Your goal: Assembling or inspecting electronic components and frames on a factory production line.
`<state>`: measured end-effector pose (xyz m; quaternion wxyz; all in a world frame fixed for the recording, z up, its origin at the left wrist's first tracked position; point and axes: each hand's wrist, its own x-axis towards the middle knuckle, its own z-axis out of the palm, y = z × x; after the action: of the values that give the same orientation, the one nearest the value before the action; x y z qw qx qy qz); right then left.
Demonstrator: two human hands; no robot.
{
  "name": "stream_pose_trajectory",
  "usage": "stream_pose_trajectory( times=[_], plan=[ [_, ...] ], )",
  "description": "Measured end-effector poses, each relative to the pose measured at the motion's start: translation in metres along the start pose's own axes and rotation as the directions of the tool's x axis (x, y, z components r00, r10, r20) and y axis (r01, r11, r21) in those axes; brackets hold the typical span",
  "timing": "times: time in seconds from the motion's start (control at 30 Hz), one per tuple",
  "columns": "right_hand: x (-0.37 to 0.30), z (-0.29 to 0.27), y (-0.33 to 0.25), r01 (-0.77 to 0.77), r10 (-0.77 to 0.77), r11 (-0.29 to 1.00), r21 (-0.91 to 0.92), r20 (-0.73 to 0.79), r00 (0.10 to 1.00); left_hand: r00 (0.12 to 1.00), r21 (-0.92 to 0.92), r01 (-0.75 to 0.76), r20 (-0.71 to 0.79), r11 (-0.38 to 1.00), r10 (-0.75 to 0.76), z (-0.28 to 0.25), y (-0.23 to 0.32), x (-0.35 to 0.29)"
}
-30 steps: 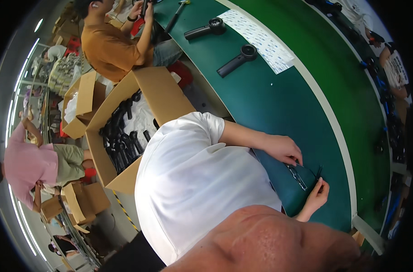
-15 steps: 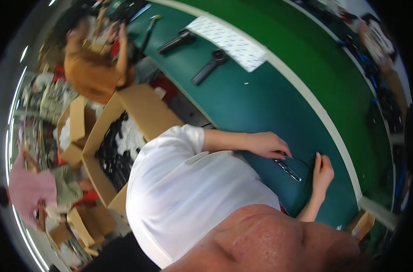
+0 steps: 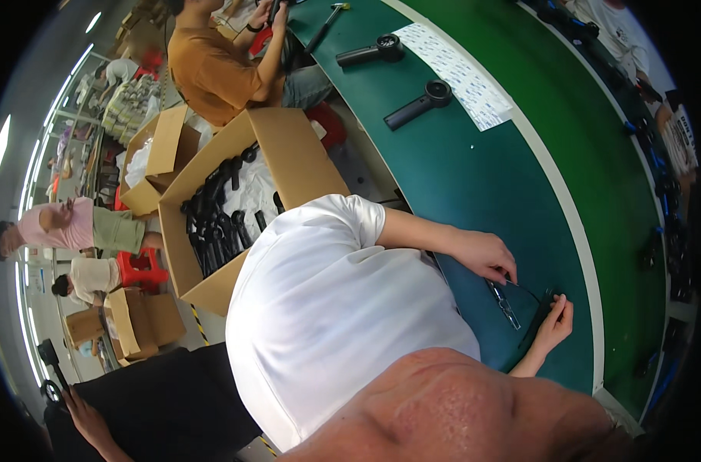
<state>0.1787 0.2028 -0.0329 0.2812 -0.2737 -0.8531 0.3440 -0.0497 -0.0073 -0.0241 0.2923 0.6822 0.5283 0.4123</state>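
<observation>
My left hand (image 3: 485, 257) is over the green table, thumb and fingers pinched together on one end of a thin black cord (image 3: 529, 292). That cord curves across to my right hand (image 3: 555, 326), whose fingers are closed on a long black object (image 3: 537, 317) that I cannot identify against the dark tabletop. Just below my left fingers, a slim shiny silver tool (image 3: 505, 306) lies on the table, apart from the right hand. Two black handheld fans (image 3: 418, 106) (image 3: 370, 54) rest farther up the table.
A white patterned sheet (image 3: 462, 77) and a hammer (image 3: 327, 28) lie along the green table (image 3: 474, 185). At left stands an open carton (image 3: 304, 158) of black fans. A co-worker in orange (image 3: 216, 73) sits beyond; a person in black (image 3: 158, 404) is close at lower left.
The whole view has swung, so the table's far items sit farther right and the person in black appears. Both hands stay close together at the cord and silver tool.
</observation>
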Motion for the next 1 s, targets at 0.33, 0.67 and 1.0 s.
stream_pose_trajectory(
  times=[0.33, 0.67, 1.0],
  plan=[
    [-0.007, 0.002, -0.015, -0.077, 0.075, 0.996, -0.036, -0.060, 0.995, 1.000, -0.059, 0.030, -0.004, 0.998, -0.031, -0.001, 0.002, -0.001],
    [0.005, -0.002, -0.042, -0.059, 0.051, 0.989, -0.138, -0.062, 0.997, 0.984, 0.007, 0.176, 0.027, 0.984, -0.176, -0.003, 0.018, 0.006],
    [0.028, -0.010, -0.043, -0.170, 0.207, 0.931, -0.324, 0.083, 0.975, 0.981, 0.155, 0.136, 0.115, 0.978, -0.155, -0.001, 0.023, 0.024]
  ],
)
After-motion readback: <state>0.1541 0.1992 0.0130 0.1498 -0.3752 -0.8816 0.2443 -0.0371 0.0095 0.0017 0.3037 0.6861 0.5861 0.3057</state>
